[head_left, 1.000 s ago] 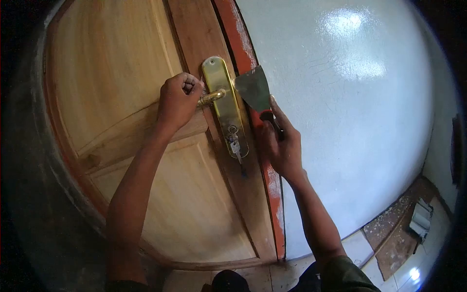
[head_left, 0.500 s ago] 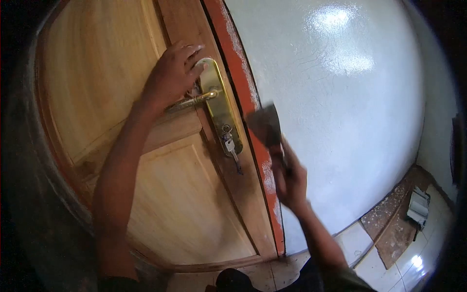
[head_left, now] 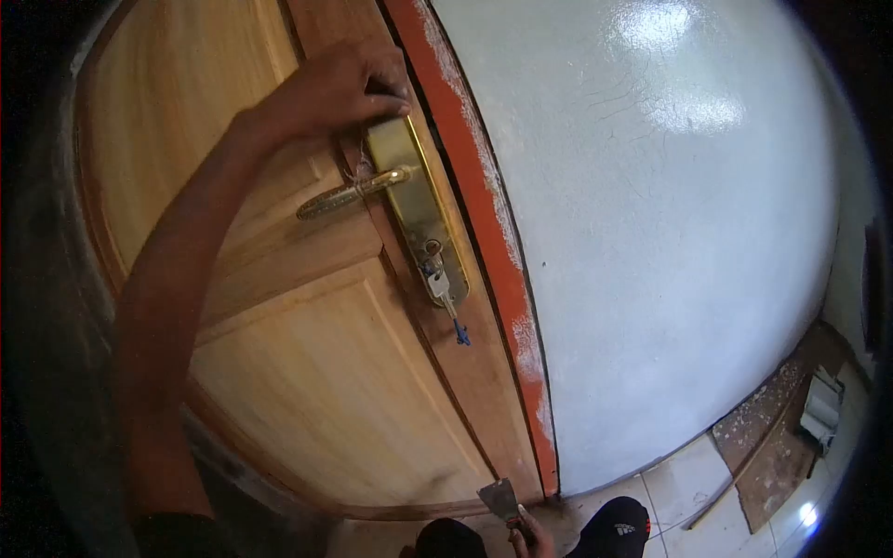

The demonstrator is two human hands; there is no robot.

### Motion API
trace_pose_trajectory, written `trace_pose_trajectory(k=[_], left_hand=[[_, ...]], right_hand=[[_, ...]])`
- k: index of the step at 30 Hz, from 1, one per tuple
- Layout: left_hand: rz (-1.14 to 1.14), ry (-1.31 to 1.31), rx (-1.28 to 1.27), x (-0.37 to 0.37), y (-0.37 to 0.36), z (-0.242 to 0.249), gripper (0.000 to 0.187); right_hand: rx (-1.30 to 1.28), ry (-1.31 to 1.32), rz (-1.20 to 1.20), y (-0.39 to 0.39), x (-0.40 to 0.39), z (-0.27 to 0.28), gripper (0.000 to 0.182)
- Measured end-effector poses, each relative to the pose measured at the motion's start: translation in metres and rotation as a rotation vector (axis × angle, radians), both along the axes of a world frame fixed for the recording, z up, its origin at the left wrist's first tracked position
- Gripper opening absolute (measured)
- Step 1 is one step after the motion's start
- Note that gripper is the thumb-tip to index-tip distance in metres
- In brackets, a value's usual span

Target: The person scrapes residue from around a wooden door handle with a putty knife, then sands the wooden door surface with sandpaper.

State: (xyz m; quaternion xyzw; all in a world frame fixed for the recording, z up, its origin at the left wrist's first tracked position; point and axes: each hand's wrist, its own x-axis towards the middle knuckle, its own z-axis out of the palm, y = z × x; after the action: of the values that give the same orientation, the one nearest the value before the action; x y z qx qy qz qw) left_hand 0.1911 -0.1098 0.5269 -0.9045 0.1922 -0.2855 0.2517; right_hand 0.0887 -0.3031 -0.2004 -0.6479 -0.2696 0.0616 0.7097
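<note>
My left hand (head_left: 367, 82) is at the top end of the brass door handle plate (head_left: 409, 153), its thumb and fingers pressed together there. Whatever lies between the fingertips is hidden. Just below, the brass lever handle (head_left: 344, 195) points left from the plate. A key (head_left: 439, 286) sits in the lock at the plate's lower part, and a second key with a blue tag (head_left: 462, 333) hangs from it. Low at the bottom edge, my right hand (head_left: 532, 537) is wrapped round the handle of a putty knife (head_left: 500, 499), blade upward, away from the plate.
The wooden door (head_left: 307, 372) fills the left side. A red frame strip (head_left: 484, 223) with white smears separates it from the glossy white wall (head_left: 651, 279). At lower right, a brown board (head_left: 772, 479) and a whitish boxy object (head_left: 822, 406) lie by the tiled floor.
My right hand has dropped with the putty knife from beside the frame to the bottom edge. My left hand has risen slightly, its spread fingers now pinched at the plate's top.
</note>
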Motion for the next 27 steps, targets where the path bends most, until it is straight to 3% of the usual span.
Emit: trace_pose_trajectory(k=[3, 6, 9, 15, 18, 21, 24, 27], left_hand=[[0.023, 0.070, -0.007, 0.001, -0.015, 0.003, 0.024], [-0.004, -0.009, 0.209, 0.014, -0.006, 0.005, 0.021], [0.010, -0.103, 0.276, 0.015, -0.003, -0.001, 0.019], [-0.205, -0.302, 0.308, 0.018, 0.013, -0.015, 0.021], [-0.175, -0.342, 0.059, 0.027, 0.024, -0.010, 0.024], [-0.084, -0.349, -0.279, 0.028, 0.028, 0.025, 0.029], [-0.291, -0.288, 0.197, 0.025, 0.010, 0.005, 0.031], [-0.064, -0.130, 0.295, 0.006, -0.007, -0.017, 0.031]], right_hand=[[-0.185, -0.195, -0.077, -0.008, 0.013, -0.018, 0.040], [-0.121, -0.234, -0.135, -0.005, 0.024, -0.052, 0.040], [-0.014, -0.112, -0.098, -0.010, 0.021, -0.065, 0.037], [-0.029, -0.130, -0.128, -0.002, 0.016, -0.079, 0.035], [-0.043, -0.200, -0.150, -0.003, 0.011, -0.068, 0.035], [-0.074, 0.160, -0.023, -0.001, 0.005, -0.083, 0.033], [-0.070, -0.164, -0.047, 0.000, 0.012, -0.098, 0.033], [-0.175, -0.245, -0.151, -0.008, 0.012, -0.056, 0.034]])
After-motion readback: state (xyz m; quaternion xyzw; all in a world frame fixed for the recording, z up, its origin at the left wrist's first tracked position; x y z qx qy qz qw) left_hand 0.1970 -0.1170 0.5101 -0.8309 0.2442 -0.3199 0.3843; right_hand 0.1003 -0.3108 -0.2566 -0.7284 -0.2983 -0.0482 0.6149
